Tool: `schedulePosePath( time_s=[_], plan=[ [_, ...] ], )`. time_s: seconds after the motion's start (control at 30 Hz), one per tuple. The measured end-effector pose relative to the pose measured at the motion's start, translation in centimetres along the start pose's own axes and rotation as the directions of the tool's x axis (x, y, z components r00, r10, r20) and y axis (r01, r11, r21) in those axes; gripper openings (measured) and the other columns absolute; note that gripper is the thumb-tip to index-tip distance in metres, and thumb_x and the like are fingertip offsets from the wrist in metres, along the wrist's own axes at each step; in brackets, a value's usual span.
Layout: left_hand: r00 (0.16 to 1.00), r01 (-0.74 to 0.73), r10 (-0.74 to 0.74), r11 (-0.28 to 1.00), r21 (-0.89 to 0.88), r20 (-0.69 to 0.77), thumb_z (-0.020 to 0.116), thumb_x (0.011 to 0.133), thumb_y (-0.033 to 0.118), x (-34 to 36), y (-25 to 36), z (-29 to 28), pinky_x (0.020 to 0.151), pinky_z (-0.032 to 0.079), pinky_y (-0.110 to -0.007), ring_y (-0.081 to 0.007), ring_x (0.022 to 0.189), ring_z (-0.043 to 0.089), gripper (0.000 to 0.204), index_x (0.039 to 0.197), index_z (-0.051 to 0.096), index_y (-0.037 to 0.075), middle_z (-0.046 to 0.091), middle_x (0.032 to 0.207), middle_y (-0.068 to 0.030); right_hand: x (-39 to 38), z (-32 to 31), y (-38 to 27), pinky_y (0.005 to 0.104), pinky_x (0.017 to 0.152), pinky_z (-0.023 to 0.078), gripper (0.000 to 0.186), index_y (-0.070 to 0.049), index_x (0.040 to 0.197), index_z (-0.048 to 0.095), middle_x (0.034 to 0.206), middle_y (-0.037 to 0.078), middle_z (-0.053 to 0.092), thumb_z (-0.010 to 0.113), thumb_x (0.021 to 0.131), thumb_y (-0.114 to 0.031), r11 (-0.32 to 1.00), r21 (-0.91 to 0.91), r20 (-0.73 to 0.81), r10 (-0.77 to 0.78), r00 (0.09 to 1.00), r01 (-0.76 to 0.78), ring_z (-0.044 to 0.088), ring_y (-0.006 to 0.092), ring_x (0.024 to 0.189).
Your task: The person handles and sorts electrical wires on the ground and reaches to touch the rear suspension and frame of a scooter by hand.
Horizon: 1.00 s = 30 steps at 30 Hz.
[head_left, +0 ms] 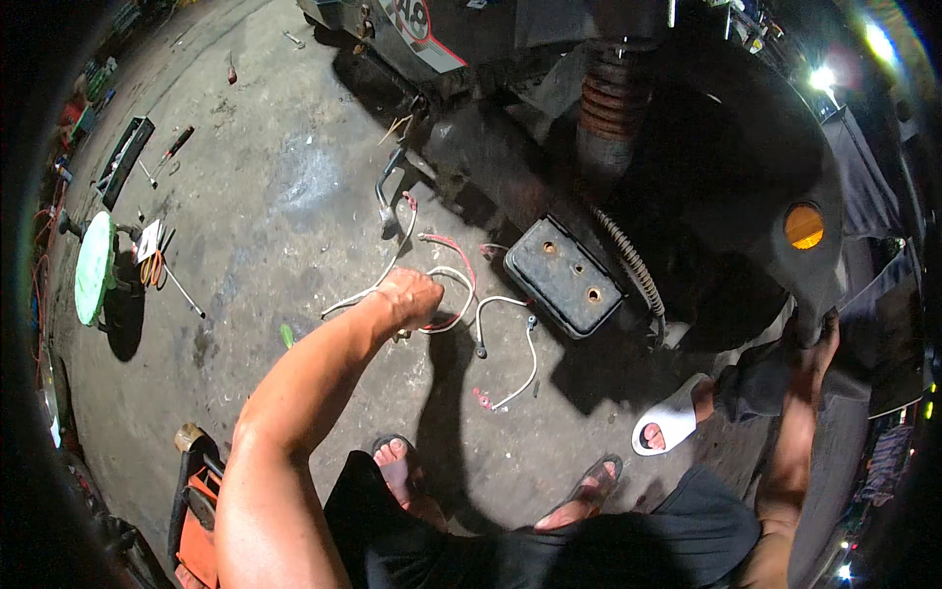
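left hand (412, 296) hiding its fingertips, vehicle (741, 157) cut off above, orange object (199, 550) cut off below

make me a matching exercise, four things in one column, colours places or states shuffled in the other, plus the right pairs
1. left hand
2. coil spring
3. reflector
4. black box

a. round and orange
b. holes in its top
c. at the loose cables
d. rusty brown

Pairs: 1-c, 2-d, 3-a, 4-b
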<state>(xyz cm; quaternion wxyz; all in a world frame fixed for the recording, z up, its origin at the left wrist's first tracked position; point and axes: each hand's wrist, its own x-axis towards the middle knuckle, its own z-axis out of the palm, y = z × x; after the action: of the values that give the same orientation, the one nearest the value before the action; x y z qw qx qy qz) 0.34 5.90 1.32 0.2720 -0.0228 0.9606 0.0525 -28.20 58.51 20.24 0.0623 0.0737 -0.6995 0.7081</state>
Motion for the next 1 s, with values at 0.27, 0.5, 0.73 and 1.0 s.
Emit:
schedulePosePath(
  time_s=[0.27, 0.5, 0.73, 1.0],
  plan=[
    [0.998, -0.036, 0.036, 0.999, 0.009, -0.045, 0.056, 0.068, 0.016, 0.9, -0.1, 1.2, 0.065, 0.051, -0.041, -0.0314, 0.078, 0.064, 0.019, 0.080, 0.065, 0.004, 0.064, 0.081, -0.0175, -12.3, 26.5, -23.1, 0.0218, 0.072, 0.050, 0.036, -0.003, 0.120, 0.046, 0.096, 0.006, 0.058, 0.036, 0.093, -0.024, 0.823, -0.490, 0.652, 0.565, 0.505, -0.288, 0.059, 0.0110, 0.084],
    [0.998, -0.028, 0.028, 1.000, -0.002, -0.052, 0.054, 0.071, 0.018, -0.1, -0.1, 0.8, 0.068, 0.050, -0.041, -0.0315, 0.080, 0.064, 0.021, 0.085, 0.063, 0.004, 0.064, 0.082, -0.0172, -12.0, 29.8, -22.2, 0.0266, 0.066, 0.045, 0.032, -0.002, 0.114, 0.047, 0.081, 0.005, 0.056, 0.043, 0.087, -0.018, -0.008, -0.431, 0.827, 0.396, 0.399, 0.902, 0.054, 0.0152, 0.071],
    [0.999, -0.014, 0.015, 1.000, 0.018, -0.044, 0.053, 0.076, 0.023, -0.1, 0.3, 0.1, 0.072, 0.049, -0.040, -0.0303, 0.082, 0.063, 0.023, 0.086, 0.063, 0.005, 0.065, 0.085, -0.0162, -11.3, 31.2, -20.3, 0.0284, 0.065, 0.042, 0.036, -0.004, 0.116, 0.043, 0.080, 0.010, 0.052, 0.045, 0.080, -0.010, -0.340, -0.274, 0.801, 0.437, 0.409, 0.900, 0.049, 0.0217, 0.081],
    [0.999, -0.005, 0.006, 1.000, 0.020, -0.045, 0.054, 0.076, 0.022, -0.4, 0.0, 0.3, 0.073, 0.049, -0.040, -0.0308, 0.084, 0.063, 0.022, 0.087, 0.063, 0.005, 0.065, 0.087, -0.0169, -9.9, 32.4, -19.5, 0.0317, 0.084, 0.040, 0.045, -0.004, 0.123, 0.039, 0.089, 0.010, 0.055, 0.044, 0.078, -0.008, -0.782, 0.214, 0.822, 0.468, 0.325, 0.585, 0.050, 0.0240, 0.092]
  ],
)
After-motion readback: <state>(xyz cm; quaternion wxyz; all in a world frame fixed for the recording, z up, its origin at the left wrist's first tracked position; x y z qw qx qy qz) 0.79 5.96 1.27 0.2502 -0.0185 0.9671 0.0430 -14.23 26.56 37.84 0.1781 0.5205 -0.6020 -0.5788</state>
